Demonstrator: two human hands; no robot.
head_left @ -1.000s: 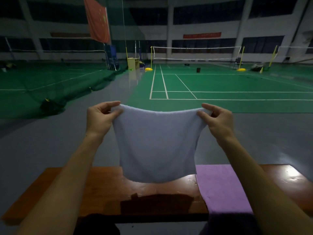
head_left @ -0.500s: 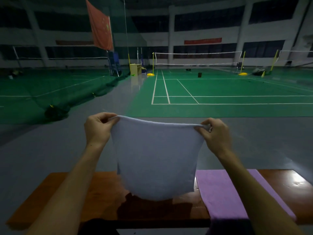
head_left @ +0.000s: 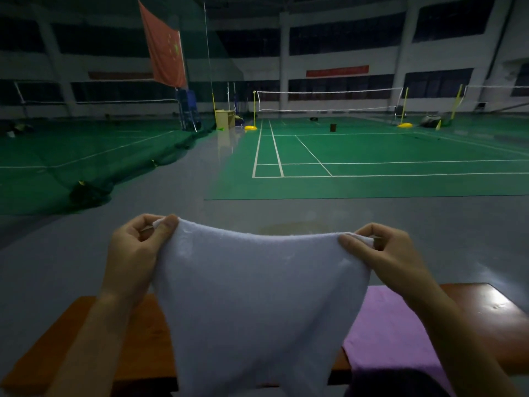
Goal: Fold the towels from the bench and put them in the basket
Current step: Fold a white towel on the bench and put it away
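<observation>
A white towel hangs in front of me, stretched between both hands above the wooden bench. My left hand pinches its upper left corner and my right hand pinches its upper right corner. The towel's lower part drapes down over the bench and out of the bottom of the view. A purple towel lies flat on the bench to the right, partly behind my right forearm. No basket is in view.
Grey floor stretches beyond the bench, then green badminton courts with nets and yellow posts. A dark heap of netting lies on the floor at left. A red flag hangs in the back.
Both hands have lowered the white towel toward the bench and nearer to me; its bottom edge, earlier hanging free above the bench, now drapes over it.
</observation>
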